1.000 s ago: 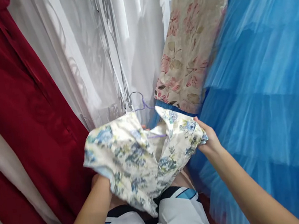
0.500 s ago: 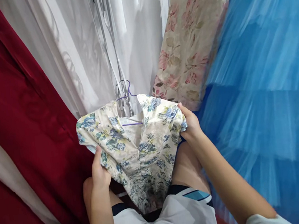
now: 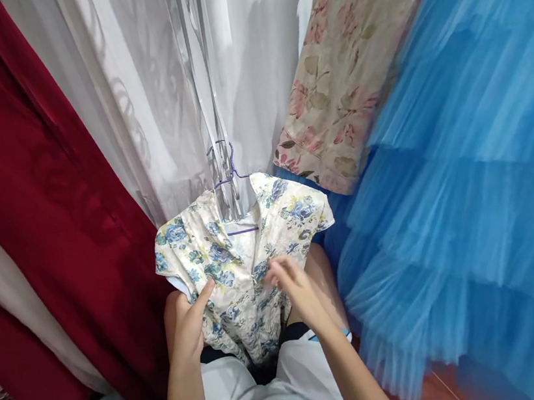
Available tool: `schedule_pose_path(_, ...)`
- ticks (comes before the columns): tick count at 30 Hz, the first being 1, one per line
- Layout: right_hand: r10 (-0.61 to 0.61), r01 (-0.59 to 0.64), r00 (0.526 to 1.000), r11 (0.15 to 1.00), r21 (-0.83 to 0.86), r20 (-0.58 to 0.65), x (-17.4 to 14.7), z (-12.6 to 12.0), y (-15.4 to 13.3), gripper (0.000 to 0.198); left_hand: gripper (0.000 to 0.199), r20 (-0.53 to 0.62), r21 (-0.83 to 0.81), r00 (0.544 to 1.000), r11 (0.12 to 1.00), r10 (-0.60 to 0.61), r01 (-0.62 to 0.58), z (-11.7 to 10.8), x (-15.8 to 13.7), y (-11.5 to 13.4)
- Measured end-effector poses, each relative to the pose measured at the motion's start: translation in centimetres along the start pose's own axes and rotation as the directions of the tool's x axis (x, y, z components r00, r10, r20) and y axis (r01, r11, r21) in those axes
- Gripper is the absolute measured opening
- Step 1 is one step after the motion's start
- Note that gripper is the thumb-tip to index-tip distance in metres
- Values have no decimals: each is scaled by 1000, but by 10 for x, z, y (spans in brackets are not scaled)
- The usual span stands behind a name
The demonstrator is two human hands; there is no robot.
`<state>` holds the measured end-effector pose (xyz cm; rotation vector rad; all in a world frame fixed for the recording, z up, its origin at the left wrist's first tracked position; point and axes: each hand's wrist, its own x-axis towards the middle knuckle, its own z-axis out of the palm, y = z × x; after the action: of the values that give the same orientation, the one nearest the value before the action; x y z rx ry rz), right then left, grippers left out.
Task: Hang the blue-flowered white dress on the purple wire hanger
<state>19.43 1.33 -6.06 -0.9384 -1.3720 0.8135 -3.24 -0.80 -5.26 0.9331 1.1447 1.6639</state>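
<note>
A cream dress with blue and green flowers hangs from a purple wire hanger, in front of my knees. Its V-shaped neckline runs down to a seam in the middle, and its lower end is out of sight between my legs. My left hand grips the dress at its left side, thumb on the front and the other fingers behind the cloth. Over the middle of the dress, close by the seam, is my right hand. Its fingers are bent and apart, with blurred tips; I make out nothing in them.
Several pale ribbons or straps come down to the hanger hook. Behind hang white fabric and a beige floral garment. Dark red cloth is on the left, a layered blue tulle skirt on the right. Tiled floor shows lower right.
My right hand has let go of the dress's right shoulder and moved in to its middle. My left hand has shifted slightly inward, still on the cloth. The dress hangs slightly lower in view.
</note>
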Motion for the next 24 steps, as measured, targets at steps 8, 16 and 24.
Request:
schedule_pose_path(8,115,-110,972,993,-32,205,2,44,0,22,45,20,43,1000,999,5,-6,12,-21,13)
schedule_pose_path(16,100,-135,976,975,179,192,6,50,5,24,43,26,57,999,998,-39,37,9,-17,16)
schedule_pose_path(24,302,-357,931,873,332,205,11,48,6,25,39,-206,450,757,747,620,-489,26,-5,-32)
